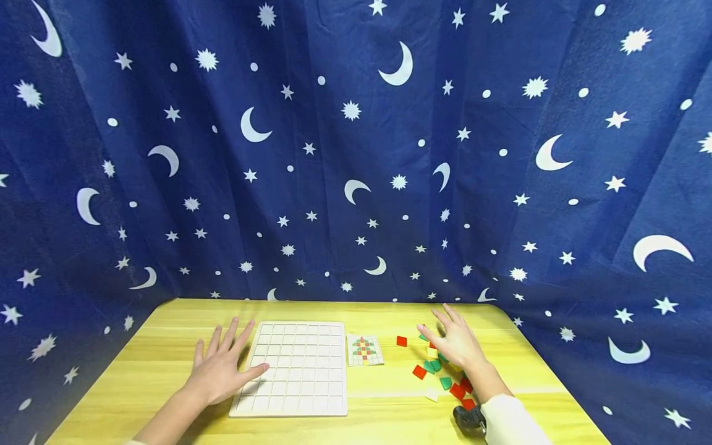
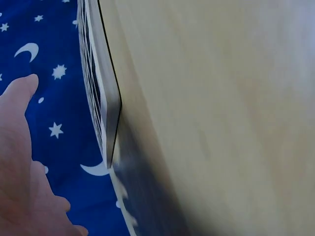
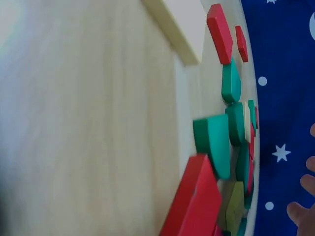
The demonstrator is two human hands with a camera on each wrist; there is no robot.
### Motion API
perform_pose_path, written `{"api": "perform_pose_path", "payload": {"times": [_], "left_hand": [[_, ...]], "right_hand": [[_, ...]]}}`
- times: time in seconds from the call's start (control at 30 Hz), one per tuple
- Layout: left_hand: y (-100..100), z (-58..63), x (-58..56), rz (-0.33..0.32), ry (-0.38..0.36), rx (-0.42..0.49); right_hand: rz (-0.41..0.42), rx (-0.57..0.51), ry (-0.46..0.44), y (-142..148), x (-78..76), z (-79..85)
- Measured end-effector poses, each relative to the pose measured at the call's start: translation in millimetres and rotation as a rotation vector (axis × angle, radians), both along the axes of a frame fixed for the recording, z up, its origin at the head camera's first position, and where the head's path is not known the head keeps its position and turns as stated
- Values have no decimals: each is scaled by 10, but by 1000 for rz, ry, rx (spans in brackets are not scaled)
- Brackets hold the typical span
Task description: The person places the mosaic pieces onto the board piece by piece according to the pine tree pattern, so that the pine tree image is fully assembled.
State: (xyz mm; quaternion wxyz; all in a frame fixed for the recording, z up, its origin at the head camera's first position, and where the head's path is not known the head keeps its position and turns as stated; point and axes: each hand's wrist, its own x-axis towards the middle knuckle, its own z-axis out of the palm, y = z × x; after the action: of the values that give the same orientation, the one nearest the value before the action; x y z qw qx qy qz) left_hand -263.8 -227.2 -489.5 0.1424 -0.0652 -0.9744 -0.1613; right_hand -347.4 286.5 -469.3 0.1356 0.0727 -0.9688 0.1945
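My left hand [image 1: 219, 371] is spread with straight fingers over the left edge of a white gridded board [image 1: 300, 371], holding nothing. In the left wrist view that hand [image 2: 17, 142] is apart from the board's edge [image 2: 113, 108]. My right hand [image 1: 458, 343], fingers loosely extended, hovers above a scatter of small flat pieces and hides some of them. Among these are a red square [image 1: 419, 372], a green piece with a rounded side [image 1: 445, 383] and a cream piece [image 1: 432, 394]. The right wrist view shows a red block [image 3: 197, 201] beside a green block [image 3: 216, 145].
Between board and pieces lies a pattern card [image 1: 364, 350] with a tree of coloured squares. One red square [image 1: 402, 341] sits apart, near the card. A black device [image 1: 469, 417] is at the right wrist. Behind the wooden table [image 1: 139, 371] hangs a blue curtain [image 1: 322, 154] with moons and stars.
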Motion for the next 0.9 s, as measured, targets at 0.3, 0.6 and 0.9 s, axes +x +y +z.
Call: {"api": "perform_pose_path", "payload": {"times": [0.3,0.6,0.9], "left_hand": [[100,53,104,-21,-122,145],[184,97,191,-65,-187,291],[174,50,232,-69,-241,401]], "right_hand": [[2,-150,-11,-25,-150,-94],[-9,-196,-9,1,-252,-156],[-20,-247,-76,-11,-329,-161]]}}
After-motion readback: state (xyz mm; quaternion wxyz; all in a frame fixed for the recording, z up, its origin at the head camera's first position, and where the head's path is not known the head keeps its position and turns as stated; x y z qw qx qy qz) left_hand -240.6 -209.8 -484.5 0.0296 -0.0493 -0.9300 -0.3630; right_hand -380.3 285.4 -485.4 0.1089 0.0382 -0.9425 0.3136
